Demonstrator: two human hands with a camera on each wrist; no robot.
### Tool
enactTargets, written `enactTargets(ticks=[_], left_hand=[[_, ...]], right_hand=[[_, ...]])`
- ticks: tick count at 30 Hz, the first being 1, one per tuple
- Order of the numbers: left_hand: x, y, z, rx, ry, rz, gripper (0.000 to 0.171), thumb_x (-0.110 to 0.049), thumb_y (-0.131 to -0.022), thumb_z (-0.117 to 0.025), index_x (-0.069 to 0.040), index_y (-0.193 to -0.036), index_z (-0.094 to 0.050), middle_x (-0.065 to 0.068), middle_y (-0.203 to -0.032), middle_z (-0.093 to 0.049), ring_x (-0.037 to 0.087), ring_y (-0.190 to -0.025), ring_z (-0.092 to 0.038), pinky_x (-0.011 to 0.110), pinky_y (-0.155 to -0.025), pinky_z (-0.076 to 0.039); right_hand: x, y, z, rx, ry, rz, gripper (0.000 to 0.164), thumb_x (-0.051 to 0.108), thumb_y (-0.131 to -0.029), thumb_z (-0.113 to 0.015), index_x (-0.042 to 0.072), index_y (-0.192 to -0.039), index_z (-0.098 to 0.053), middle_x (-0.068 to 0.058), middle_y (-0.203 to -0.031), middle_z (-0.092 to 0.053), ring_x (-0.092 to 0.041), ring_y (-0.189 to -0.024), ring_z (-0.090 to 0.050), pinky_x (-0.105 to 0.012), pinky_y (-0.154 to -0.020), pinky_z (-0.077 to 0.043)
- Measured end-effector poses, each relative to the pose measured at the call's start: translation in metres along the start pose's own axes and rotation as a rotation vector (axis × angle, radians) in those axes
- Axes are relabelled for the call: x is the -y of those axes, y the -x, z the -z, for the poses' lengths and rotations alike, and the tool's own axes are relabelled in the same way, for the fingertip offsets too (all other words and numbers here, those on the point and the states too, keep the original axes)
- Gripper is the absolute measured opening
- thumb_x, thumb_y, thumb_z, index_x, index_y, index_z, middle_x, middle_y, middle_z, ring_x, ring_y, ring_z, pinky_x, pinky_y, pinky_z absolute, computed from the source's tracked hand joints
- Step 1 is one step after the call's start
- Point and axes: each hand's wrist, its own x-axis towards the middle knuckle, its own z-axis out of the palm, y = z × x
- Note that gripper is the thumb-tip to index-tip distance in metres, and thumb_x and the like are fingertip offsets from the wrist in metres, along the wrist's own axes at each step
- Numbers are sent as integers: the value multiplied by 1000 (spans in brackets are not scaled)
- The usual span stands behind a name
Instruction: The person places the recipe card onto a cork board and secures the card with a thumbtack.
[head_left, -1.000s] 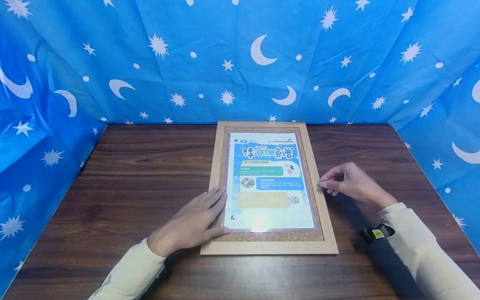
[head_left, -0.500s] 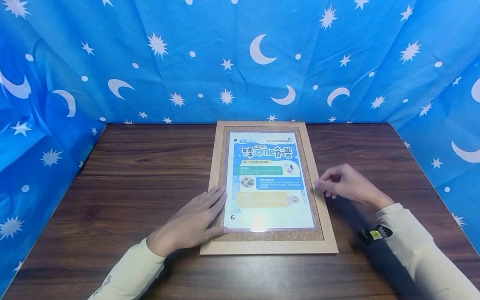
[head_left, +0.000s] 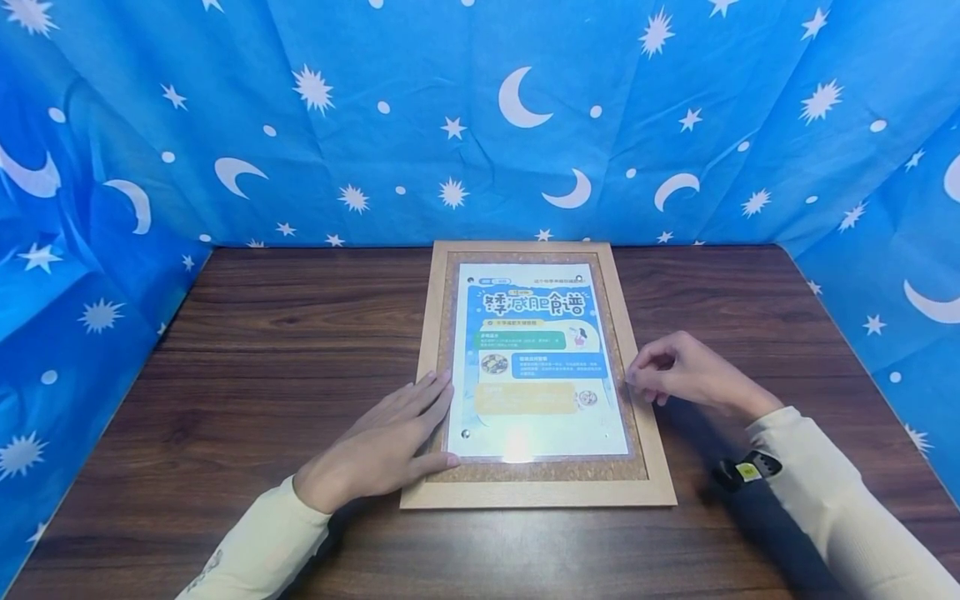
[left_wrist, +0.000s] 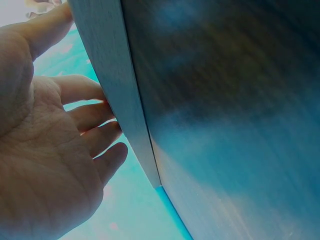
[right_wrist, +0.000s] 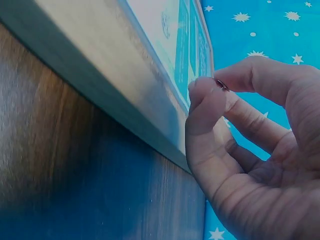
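A wood-framed corkboard [head_left: 540, 496] lies on the table with a printed sheet [head_left: 536, 433] on its cork. Silver thumbtacks show at the sheet's top left [head_left: 471, 280], top right and bottom left corners; a small faint mark shows at the bottom right. My left hand [head_left: 378, 446] lies along the board's left side, fingers extended over the frame and thumb near the sheet's lower edge. My right hand [head_left: 693, 375] is over the right side of the frame, thumb and forefinger pinching a small metal thumbtack [right_wrist: 222, 85], mostly hidden between the fingertips.
The dark wooden table [head_left: 262, 333] extends around the board. A blue curtain [head_left: 420, 142] with white moons and stars hangs behind and at both sides. A black strap with a device [head_left: 746, 473] sits on the right wrist.
My right hand has shifted slightly left, so its fingertips now overlap the cork edge beside the sheet. The left hand and the board stay in place.
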Motion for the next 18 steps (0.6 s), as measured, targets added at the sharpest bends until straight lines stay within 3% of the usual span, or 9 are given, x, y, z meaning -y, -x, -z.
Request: enactTargets(ticks=[12, 18], left_hand=[[-1, -1, 0, 9, 5, 6, 85, -52, -98, -60, 5, -155, -32, 20, -166, -20, 35, -153, -16, 52, -122, -19], [-1, -1, 0, 12, -4, 15, 86, -53, -98, -61, 4, -155, -32, 19, -166, -20, 34, -154, -15, 52, -123, -19]], right_hand=[[5, 3, -6, 108, -83, -24, 11, 5, -91, -74, -3, -98, -77, -13, -86, -73, -24, -71, -68, -34, -65, -61], [8, 2, -12, 151, -112, -37, 7, 4, -88, -78, -2, -91, -76, -14, -83, -73, -22, -68, -68, -32, -62, -60]])
